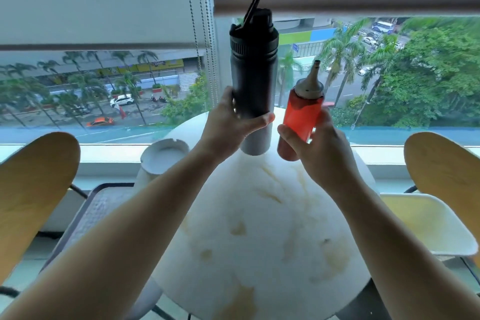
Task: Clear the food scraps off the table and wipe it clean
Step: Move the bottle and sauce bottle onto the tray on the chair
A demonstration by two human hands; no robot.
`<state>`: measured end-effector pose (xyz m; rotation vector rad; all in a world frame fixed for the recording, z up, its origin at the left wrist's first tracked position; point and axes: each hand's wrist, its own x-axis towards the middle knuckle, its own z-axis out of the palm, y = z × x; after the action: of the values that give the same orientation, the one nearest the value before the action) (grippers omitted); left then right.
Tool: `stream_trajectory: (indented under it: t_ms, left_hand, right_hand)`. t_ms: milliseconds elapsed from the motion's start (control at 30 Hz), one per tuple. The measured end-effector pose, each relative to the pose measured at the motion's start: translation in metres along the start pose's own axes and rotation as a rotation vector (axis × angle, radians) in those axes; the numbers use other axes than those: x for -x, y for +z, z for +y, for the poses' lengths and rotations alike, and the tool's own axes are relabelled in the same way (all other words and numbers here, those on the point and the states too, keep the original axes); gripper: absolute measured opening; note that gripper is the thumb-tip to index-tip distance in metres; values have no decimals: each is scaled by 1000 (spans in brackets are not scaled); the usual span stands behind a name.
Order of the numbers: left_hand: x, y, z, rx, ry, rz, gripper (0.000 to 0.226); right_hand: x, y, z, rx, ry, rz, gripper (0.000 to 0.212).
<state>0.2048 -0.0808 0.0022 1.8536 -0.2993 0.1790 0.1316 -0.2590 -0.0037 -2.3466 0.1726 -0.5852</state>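
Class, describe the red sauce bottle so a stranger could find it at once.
Start at the round white table under the window. Above its far edge, two hands each hold a bottle. The red squeeze bottle is in the right hand: shorter, translucent red, with a grey cone nozzle, unlike the tall black flask beside it.

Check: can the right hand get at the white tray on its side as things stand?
Probably not yet. The right hand grips the red sauce bottle, so it isn't free. The path to the white tray looks open once the bottle is set down.
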Motion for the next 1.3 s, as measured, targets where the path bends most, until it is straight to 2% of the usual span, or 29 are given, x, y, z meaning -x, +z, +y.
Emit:
stream_trajectory:
  t_ms: [200,400,533,767,1067,1300]
  left_hand:
    - [25,-63,9,66,3,45,67]
    - [55,-122,25,97,-6,74,56]
    - [79,-159,31,81,-15,111,54]
    - [115,-192,35,30,-59,191,59]
    - [158,-215,33,0,-124,371,68]
    - [179,-239,18,-42,-164,470,69]
  right_hand:
    - [20,20,-44,-26,-16,-22,64]
    - [34,32,-83,-89,-93,11,63]
    - [42,38,-109,-133,-138,-21,60]
    - [48,43,-136,-184,-212,-116,55]
    - [52,60,-159,-282,-306,-285,58]
    - [64,82,-182,-336,-316,-352,56]
